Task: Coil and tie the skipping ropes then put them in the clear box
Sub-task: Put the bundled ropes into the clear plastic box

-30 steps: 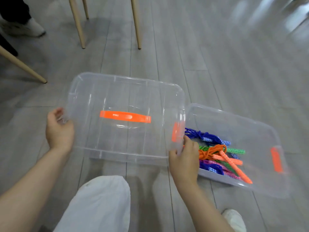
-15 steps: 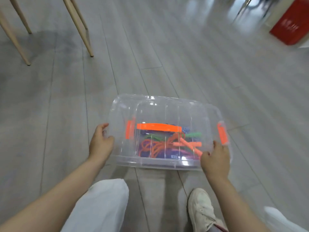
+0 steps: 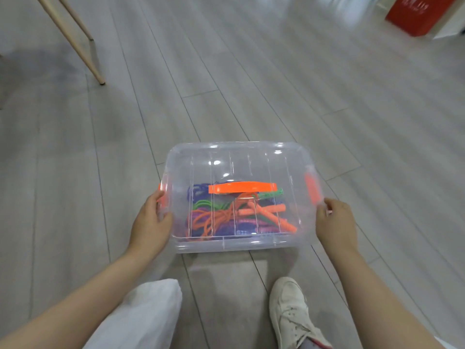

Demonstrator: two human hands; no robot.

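1. The clear box [image 3: 239, 238] sits on the grey floor [image 3: 276, 71] with its lid [image 3: 236, 159] laid on top; the skipping ropes [image 3: 226, 217] lie coiled inside — orange, green and purple.
2. The left hand [image 3: 151, 225] wraps its fingers round the left end by the orange latch [image 3: 162, 195]; the right hand [image 3: 336, 222] grips the right end below the other latch [image 3: 312, 188].
3. To close well, press both ends down evenly, then snap each latch — one-sided pressure would likely tilt the lid.

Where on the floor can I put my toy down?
Bare floor lies beyond the clear box, between the chair legs and the red box. It is crowded near the person: left hand, right hand, knee, shoe.
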